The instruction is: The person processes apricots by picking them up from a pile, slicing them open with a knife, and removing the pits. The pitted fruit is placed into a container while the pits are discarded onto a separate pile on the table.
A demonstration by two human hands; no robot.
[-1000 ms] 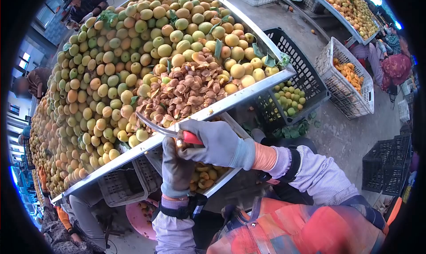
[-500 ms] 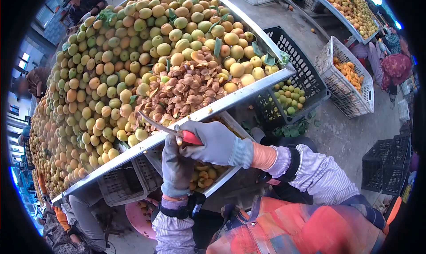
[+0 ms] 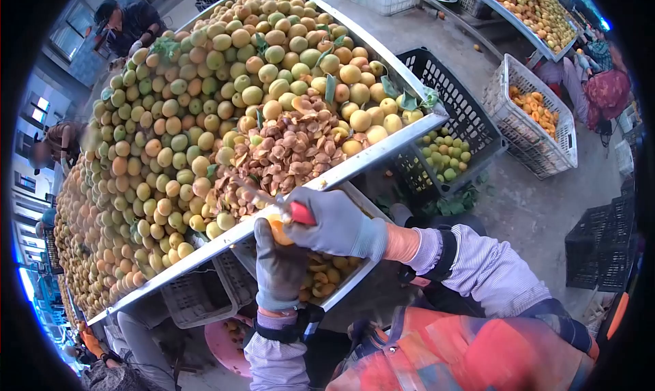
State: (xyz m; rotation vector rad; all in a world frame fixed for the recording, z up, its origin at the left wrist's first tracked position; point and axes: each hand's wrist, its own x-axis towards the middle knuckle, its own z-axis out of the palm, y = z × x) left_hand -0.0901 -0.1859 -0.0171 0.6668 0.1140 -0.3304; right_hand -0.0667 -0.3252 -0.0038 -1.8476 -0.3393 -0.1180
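My right hand, in a grey glove, is closed around the red handle of a knife. Its blade points left and is blurred by motion. Between the two hands is an orange apricot, gripped by my gloved left hand and partly covered by the fingers. Both hands are just in front of the metal edge of a table heaped with green and yellow apricots. Past that edge lies a pile of brown apricot pits. Below my hands stands a crate of apricot halves.
At right, a black crate holds green fruit, and a white crate holds orange halves. A pink basin and a grey crate sit under the table. Co-workers are around it. Black crates stand far right.
My hands have moved slightly apart, and the orange apricot now shows between them. The knife has shifted a little right, its blade now blurred. The view has shifted slightly.
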